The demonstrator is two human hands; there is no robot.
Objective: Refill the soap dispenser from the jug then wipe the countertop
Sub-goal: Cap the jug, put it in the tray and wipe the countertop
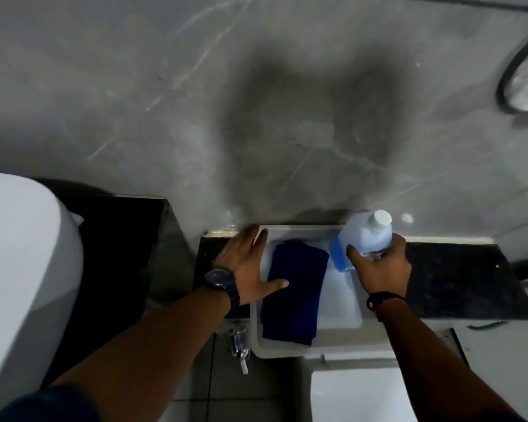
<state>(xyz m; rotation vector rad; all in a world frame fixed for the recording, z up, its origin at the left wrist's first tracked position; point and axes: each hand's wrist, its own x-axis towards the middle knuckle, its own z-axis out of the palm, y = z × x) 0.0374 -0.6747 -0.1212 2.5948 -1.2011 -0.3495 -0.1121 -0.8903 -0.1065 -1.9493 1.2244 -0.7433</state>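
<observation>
A translucent jug [363, 239] with a white cap and blue liquid in its lower part stands tilted at the back right corner of a white tray [339, 336]. My right hand [378, 269] is wrapped around the jug's lower side. A folded dark blue cloth [296, 290] lies in the left half of the tray. My left hand [247, 263] rests flat, fingers spread, on the tray's left rim, its thumb touching the cloth. No soap dispenser can be made out.
The tray sits on a dark speckled countertop [457, 281] against a grey marbled wall [256, 102]. A white fixture [22, 269] stands at the left. A chrome tap [240, 345] hangs below the counter's front edge. A mirror edge [525, 77] shows at top right.
</observation>
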